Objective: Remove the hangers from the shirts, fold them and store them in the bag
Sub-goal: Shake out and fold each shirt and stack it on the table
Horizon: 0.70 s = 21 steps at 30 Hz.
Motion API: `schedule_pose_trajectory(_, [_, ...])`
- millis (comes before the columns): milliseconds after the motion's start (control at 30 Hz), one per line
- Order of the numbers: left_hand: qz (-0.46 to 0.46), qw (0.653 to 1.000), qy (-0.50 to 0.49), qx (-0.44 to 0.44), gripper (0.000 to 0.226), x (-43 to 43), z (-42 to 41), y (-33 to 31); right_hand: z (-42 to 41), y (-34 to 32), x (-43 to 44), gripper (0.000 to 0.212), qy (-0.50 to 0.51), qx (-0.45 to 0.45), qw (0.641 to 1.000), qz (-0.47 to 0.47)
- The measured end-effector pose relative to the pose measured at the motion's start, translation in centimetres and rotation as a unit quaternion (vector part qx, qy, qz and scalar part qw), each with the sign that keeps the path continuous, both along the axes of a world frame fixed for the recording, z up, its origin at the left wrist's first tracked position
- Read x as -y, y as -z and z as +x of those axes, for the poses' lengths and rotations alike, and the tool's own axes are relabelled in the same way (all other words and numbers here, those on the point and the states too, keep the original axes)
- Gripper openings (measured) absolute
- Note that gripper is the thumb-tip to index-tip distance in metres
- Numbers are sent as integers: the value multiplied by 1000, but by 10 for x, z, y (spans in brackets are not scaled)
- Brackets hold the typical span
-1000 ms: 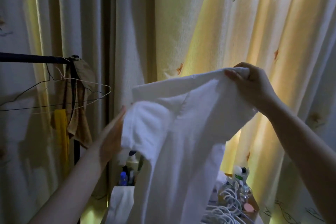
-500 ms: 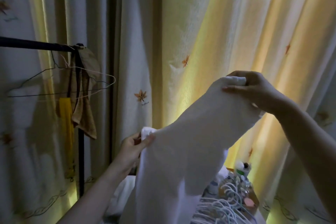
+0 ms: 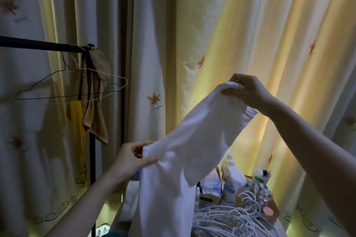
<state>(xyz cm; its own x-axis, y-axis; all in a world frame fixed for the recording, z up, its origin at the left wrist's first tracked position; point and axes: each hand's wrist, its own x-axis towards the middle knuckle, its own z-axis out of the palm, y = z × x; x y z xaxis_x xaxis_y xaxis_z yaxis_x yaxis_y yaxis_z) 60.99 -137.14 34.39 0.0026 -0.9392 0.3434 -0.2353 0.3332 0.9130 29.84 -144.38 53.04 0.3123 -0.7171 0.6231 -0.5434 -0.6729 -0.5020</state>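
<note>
A dark clothes rack [image 3: 38, 46] is carrying two wire hangers [image 3: 57, 97], a brown cloth [image 3: 96, 121] and a yellow cloth [image 3: 77, 121]. Low on the right, white hangers [image 3: 227, 219] are lying heaped beside standing bottles [image 3: 230, 171]; whatever is carrying them is hidden.

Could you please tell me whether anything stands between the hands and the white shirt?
Nothing visible does: the left hand pinches the white shirt at its lower corner, the right hand pinches its raised end. No bag is in view, so that path is unknown.

The white shirt [image 3: 185, 140] runs off the bottom edge, hiding part of the bottles [image 3: 232, 174] behind it.
</note>
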Motion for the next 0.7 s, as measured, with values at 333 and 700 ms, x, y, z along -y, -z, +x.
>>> schedule_pose_trajectory(333, [-175,941,-278,79,39,-60,65,-58,86,-35,19,19,-209,114,971,-12])
schedule_pose_trajectory(700, [41,956,78,281,36,-76,-17,34,-25,41,8,27,-211,-29,955,207])
